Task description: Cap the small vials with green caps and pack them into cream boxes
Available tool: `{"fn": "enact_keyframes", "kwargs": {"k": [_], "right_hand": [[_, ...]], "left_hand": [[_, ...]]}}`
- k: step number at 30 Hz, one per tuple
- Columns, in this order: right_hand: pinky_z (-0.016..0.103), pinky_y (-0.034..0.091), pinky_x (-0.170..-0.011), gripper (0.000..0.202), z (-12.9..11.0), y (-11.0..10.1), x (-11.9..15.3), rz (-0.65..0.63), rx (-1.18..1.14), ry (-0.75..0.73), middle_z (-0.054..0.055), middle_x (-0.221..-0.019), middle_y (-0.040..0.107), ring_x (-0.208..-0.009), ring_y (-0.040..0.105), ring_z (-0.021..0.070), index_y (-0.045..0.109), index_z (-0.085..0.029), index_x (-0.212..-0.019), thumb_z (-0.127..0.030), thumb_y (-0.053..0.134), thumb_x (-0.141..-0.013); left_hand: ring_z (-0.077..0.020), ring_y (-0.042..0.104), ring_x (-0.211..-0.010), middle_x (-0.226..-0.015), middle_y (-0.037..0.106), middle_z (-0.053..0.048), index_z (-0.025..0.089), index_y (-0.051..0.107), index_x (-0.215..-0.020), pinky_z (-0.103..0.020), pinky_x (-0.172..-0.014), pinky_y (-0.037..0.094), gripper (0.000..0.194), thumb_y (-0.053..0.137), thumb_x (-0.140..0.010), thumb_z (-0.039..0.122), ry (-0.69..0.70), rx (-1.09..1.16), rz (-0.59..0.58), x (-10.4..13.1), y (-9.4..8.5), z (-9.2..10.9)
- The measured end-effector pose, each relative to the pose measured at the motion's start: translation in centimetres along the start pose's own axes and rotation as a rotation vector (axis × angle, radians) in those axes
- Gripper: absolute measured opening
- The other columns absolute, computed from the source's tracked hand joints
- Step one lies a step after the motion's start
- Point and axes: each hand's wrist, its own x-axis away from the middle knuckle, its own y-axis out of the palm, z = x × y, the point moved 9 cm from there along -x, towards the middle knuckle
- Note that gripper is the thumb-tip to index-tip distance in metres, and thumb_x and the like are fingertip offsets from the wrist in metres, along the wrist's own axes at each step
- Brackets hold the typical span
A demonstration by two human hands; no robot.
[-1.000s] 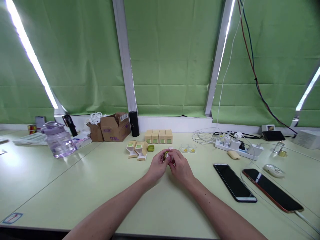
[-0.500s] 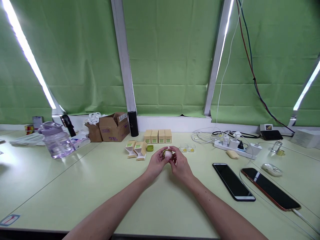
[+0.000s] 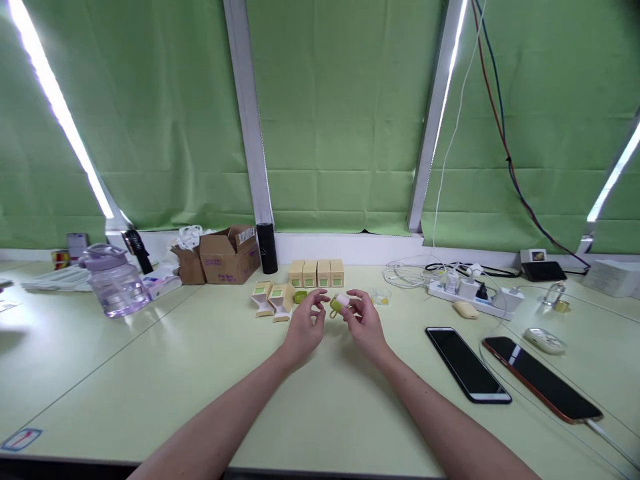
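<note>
Hands (image 3: 334,328) meet above a pale table (image 3: 320,413) facing green blinds (image 3: 345,120).

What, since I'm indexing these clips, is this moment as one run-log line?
left hand: empty, fingers apart | right hand: holding green-and-white item | four cartons: row beyond hands | two open cartons: left
</note>
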Motion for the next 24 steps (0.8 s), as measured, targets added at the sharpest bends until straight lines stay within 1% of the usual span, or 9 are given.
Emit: {"fn": "enact_keyframes", "kwargs": {"k": [2, 4, 5, 7, 9, 13, 18, 21, 24], "right_hand": [[0.027, 0.048, -0.057, 0.046, 0.4, 0.1, -0.1, 0.01, -0.097, 0.043, 0.004, -0.09, 0.073, -0.07, 0.061, 0.0164, 0.055, -0.023, -0.115, -0.055, 0.071, -0.086], [0.026, 0.045, -0.053, 0.051, 0.7, 0.2, -0.2, 0.017, -0.18, 0.092, 0.002, -0.08, 0.071, -0.064, 0.058, 0.0153, 0.057, -0.023, -0.108, -0.06, 0.076, -0.08], [0.025, 0.044, -0.051, 0.053, 0.9, 0.3, -0.2, 0.018, -0.215, 0.118, 0.001, -0.076, 0.07, -0.061, 0.057, 0.0147, 0.058, -0.022, -0.106, -0.062, 0.077, -0.077], [0.025, 0.043, -0.049, 0.056, 1.1, 0.4, -0.3, 0.017, -0.266, 0.168, -0.001, -0.07, 0.068, -0.058, 0.055, 0.0137, 0.06, -0.022, -0.103, -0.065, 0.08, -0.073], [0.024, 0.042, -0.049, 0.059, 1.3, 0.4, -0.3, 0.02, -0.285, 0.204, -0.001, -0.066, 0.066, -0.057, 0.054, 0.0132, 0.062, -0.021, -0.102, -0.067, 0.081, -0.071], [0.024, 0.04, -0.047, 0.062, 1.5, 0.5, -0.2, 0.011, -0.276, 0.243, 0.0, -0.067, 0.065, -0.058, 0.054, 0.0132, 0.068, -0.019, -0.1, -0.071, 0.081, -0.068], [0.023, 0.042, -0.048, 0.057, 1.7, 0.5, 0.0, -0.027, -0.297, 0.26, 0.001, -0.073, 0.063, -0.064, 0.057, 0.014, 0.071, -0.019, -0.086, -0.074, 0.076, -0.072], [0.023, 0.042, -0.049, 0.06, 2.2, 0.3, 0.0, -0.024, -0.3, 0.285, 0.003, -0.075, 0.064, -0.066, 0.058, 0.0154, 0.072, -0.019, -0.088, -0.077, 0.073, -0.072], [0.025, 0.041, -0.049, 0.066, 3.0, -0.1, -0.3, -0.013, -0.248, 0.282, 0.006, -0.077, 0.067, -0.066, 0.059, 0.0176, 0.073, -0.018, -0.092, -0.081, 0.066, -0.074]], "left_hand": [[-0.0243, 0.06, -0.113, -0.126, 0.064, -0.011, 0.025, 0.052, -0.135, -0.046, -0.097, 0.055, 0.045, 0.053, -0.093, 0.011, 0.185, -0.166, 0.016, 0.2, -0.2, 1.8], [-0.0269, 0.055, -0.123, -0.131, 0.061, -0.011, 0.026, 0.052, -0.137, -0.051, -0.106, 0.049, 0.05, 0.053, -0.091, 0.006, 0.333, -0.291, 0.027, 0.7, -0.2, 3.5], [-0.0281, 0.052, -0.127, -0.133, 0.059, -0.011, 0.027, 0.053, -0.136, -0.053, -0.108, 0.047, 0.051, 0.053, -0.09, 0.004, 0.382, -0.339, 0.028, 0.9, -0.1, 4.1], [-0.0299, 0.048, -0.131, -0.136, 0.055, -0.012, 0.028, 0.056, -0.134, -0.054, -0.109, 0.046, 0.052, 0.053, -0.089, 0.002, 0.432, -0.409, 0.018, 1.1, 0.2, 4.9], [-0.0309, 0.046, -0.131, -0.137, 0.052, -0.012, 0.029, 0.058, -0.134, -0.054, -0.108, 0.047, 0.053, 0.055, -0.089, 0.001, 0.44, -0.456, 0.001, 1.2, 0.5, 5.1], [-0.0303, 0.048, -0.128, -0.134, 0.053, -0.012, 0.028, 0.058, -0.134, -0.052, -0.106, 0.049, 0.051, 0.057, -0.09, 0.003, 0.448, -0.476, -0.008, 1.2, 0.7, 5.0], [-0.0295, 0.052, -0.123, -0.128, 0.057, -0.012, 0.027, 0.059, -0.133, -0.05, -0.103, 0.051, 0.045, 0.06, -0.092, 0.008, 0.463, -0.457, 0.004, 1.2, 0.6, 5.0], [-0.0297, 0.054, -0.121, -0.125, 0.059, -0.012, 0.026, 0.057, -0.134, -0.05, -0.102, 0.051, 0.043, 0.062, -0.093, 0.013, 0.454, -0.445, -0.005, 1.1, 0.7, 4.9], [-0.0304, 0.054, -0.121, -0.125, 0.06, -0.012, 0.025, 0.056, -0.135, -0.05, -0.102, 0.051, 0.043, 0.065, -0.093, 0.018, 0.426, -0.434, 0.002, 1.0, 0.7, 4.5]]}}
